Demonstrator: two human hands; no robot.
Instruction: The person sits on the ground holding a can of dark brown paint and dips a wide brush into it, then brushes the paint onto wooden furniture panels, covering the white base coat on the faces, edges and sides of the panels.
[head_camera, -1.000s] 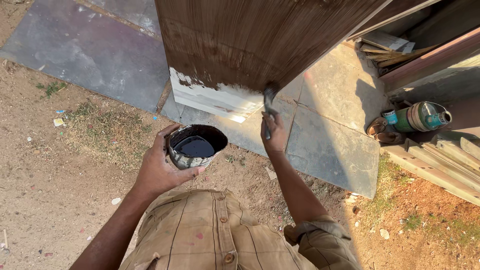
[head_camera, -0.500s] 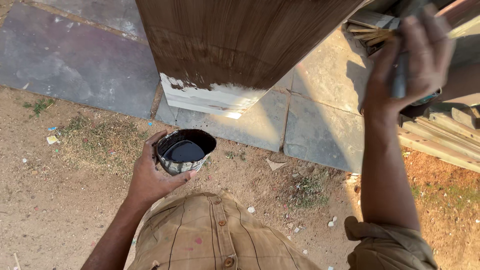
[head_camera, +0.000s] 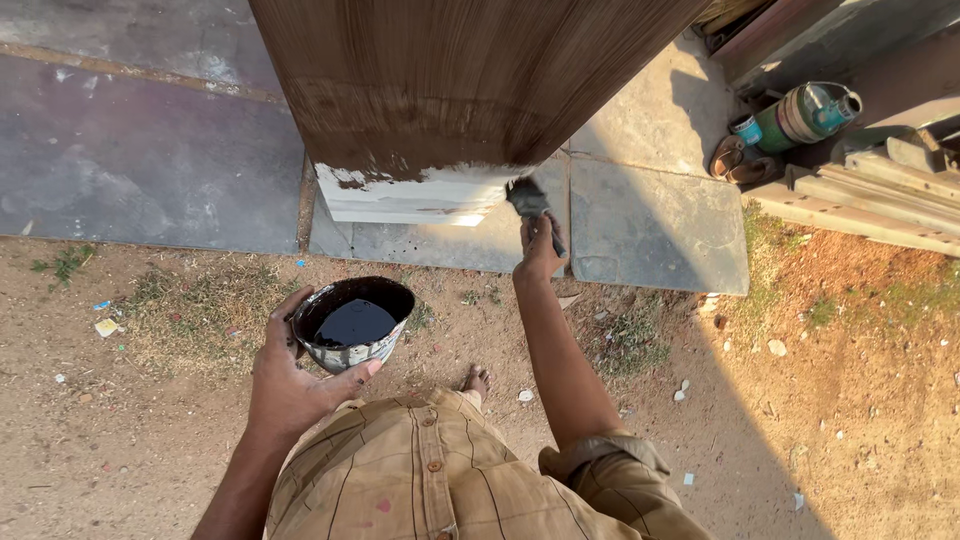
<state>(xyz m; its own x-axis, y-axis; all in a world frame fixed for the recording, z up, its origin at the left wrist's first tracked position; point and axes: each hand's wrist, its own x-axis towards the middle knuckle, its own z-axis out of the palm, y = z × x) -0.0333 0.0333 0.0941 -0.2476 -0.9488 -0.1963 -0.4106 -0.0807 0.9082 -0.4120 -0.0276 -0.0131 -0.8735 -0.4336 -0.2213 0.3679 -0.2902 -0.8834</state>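
While the right hand grips the brush at the panel's unpainted lower edge and the left hand cups the full tin, tilting the tin would likely spill paint.

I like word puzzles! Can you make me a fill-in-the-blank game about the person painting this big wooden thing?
1. The left hand holds a bowl filled with dark ____.
2. The right hand holds a ____ against the wooden panel's lower edge.
3. The strip along the panel's bottom that is not painted brown yet is coloured ____.
4. A green container lies at the picture's upper ____ side.

Missing words: paint; brush; white; right
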